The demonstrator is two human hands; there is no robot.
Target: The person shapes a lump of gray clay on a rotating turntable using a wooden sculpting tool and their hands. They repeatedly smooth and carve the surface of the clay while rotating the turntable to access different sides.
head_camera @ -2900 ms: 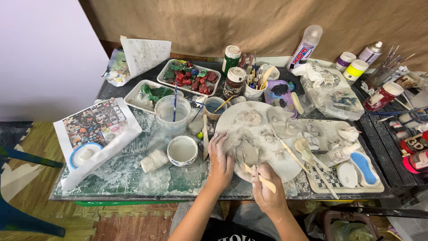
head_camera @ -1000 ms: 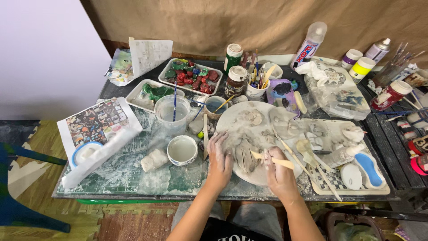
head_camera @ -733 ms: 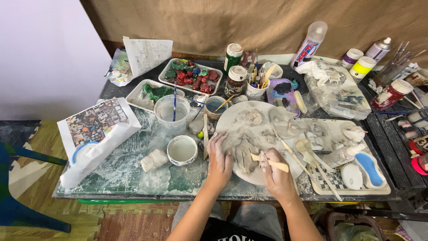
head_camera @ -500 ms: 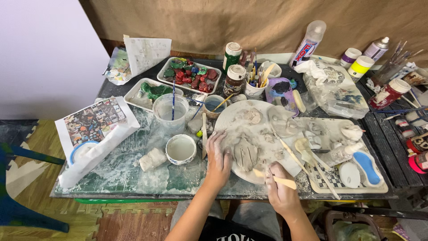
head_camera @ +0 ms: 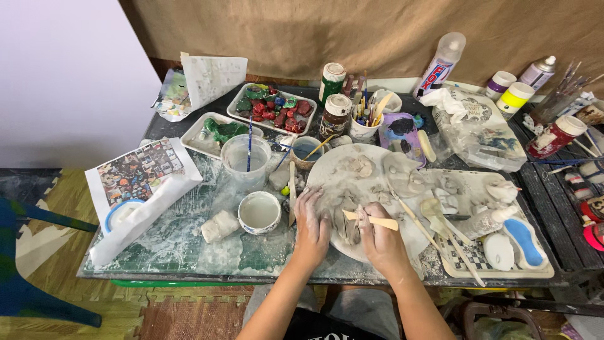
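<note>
Fingers of the left hand (head_camera: 313, 221) lie flat, spread against a grey clay piece (head_camera: 346, 221) on the round board (head_camera: 377, 182). Beside it, the right hand (head_camera: 381, 237) pinches a wooden modelling tool (head_camera: 371, 220), blade touching the clay.

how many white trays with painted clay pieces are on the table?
2. One tray with red, green and blue pieces sits at the back, left of the jars. The other tray, holding green pieces, lies just in front-left of it. Clutter may hide more.
</note>
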